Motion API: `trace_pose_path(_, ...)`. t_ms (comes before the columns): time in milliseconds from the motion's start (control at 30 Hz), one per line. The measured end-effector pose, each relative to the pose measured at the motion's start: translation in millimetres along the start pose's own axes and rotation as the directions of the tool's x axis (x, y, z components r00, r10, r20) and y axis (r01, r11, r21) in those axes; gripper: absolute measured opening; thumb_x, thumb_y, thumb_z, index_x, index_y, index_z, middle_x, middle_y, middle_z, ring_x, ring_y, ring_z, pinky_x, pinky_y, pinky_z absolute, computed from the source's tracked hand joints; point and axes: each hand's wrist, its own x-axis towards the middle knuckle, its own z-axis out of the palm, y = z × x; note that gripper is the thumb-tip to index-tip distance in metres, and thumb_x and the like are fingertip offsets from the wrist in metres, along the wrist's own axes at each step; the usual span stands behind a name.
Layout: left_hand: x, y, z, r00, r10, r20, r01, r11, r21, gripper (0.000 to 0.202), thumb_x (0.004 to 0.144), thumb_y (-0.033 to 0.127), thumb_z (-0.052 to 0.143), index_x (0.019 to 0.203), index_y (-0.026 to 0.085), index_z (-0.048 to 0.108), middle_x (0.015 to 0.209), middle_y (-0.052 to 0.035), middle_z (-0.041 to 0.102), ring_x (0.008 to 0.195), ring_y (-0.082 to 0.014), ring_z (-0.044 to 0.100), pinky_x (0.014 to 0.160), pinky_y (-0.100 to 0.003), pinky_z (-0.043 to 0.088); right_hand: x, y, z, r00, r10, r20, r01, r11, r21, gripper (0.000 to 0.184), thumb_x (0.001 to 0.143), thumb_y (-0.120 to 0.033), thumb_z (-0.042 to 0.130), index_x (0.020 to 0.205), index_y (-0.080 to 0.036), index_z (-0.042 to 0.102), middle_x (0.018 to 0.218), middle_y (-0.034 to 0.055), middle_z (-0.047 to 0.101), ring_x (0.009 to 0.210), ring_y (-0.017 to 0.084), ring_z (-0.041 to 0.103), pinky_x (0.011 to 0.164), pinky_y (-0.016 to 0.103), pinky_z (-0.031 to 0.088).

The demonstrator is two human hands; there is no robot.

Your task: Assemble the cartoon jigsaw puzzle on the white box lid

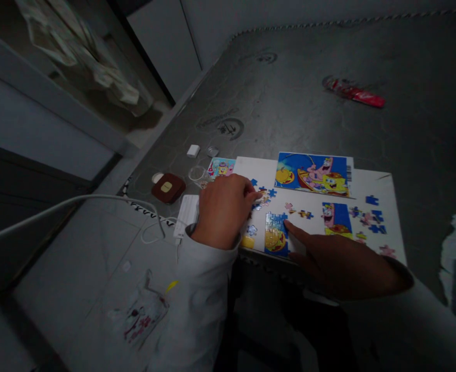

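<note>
Pale sleeves cross the bottom of the head view, nearest the camera. At centre, the left hand bends over loose puzzle pieces, fingertips drawn together, though I cannot tell whether they grip one. Lower and further right, the right hand is half open and empty, index fingertip touching a partly joined puzzle section on a white board, lower right of centre

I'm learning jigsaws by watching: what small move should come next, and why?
Perhaps try one of the loose pieces against the joined burger section: the left hand is at those pieces, and the right hand has its index finger at the section's edge.
</note>
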Motion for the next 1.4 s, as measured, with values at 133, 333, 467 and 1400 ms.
trace_pose_path(133,0.2,-2.6,-1.2,1.0,-0.018,0.024,0.018,1.0,0.005,0.021,0.091,0.041,0.068,0.096,0.024,0.08,0.098,-0.0094,0.078,0.095,-0.0284,0.069,0.086,-0.042,0.05,-0.4,0.0,2.6,0.999,-0.021,-0.036,0.021,0.999,0.025,0.068,0.097,-0.038,0.048,0.161,-0.017,0.034,0.096,0.0168,0.078,0.074,0.028,0.074,0.061,0.035,0.052)
trace_pose_path(333,2.7,-6.9,4.6,1.0,0.005,0.02,-0.005,1.0,0.001,0.026,0.098,0.029,0.054,0.104,0.024,0.079,0.097,-0.0096,0.078,0.092,-0.0261,0.07,0.088,-0.042,0.05,-4.3,0.1,2.9,0.999,-0.004,-0.034,0.004,1.0,0.001,0.068,0.098,-0.039,0.049,0.16,-0.018,0.035,0.094,0.0169,0.078,0.073,0.029,0.074,0.059,0.035,0.052)
trace_pose_path(467,2.3,-7.5,2.9,0.999,0.007,-0.031,-0.007,1.0,-0.019,0.034,0.099,0.022,0.048,0.123,0.028,0.071,0.101,-0.0079,0.078,0.095,-0.0257,0.071,0.087,-0.04,0.051,-5.5,2.0,1.9,0.999,0.038,-0.031,-0.038,0.999,0.001,0.071,0.098,-0.042,0.047,0.162,-0.015,0.03,0.093,0.0184,0.077,0.073,0.03,0.074,0.06,0.037,0.053)
trace_pose_path(1400,5.3,-11.0,-2.4,0.992,-0.021,-0.122,0.018,1.0,-0.023,0.042,0.084,0.002,0.044,0.097,0.026,0.075,0.111,-0.004,0.076,0.102,-0.0249,0.069,0.088,-0.038,0.05,-0.9,15.8,-3.9,0.982,0.098,-0.16,-0.114,0.989,-0.095,0.057,0.102,-0.043,0.041,0.154,-0.021,0.047,0.104,0.0173,0.078,0.082,0.035,0.075,0.067,0.047,0.058)
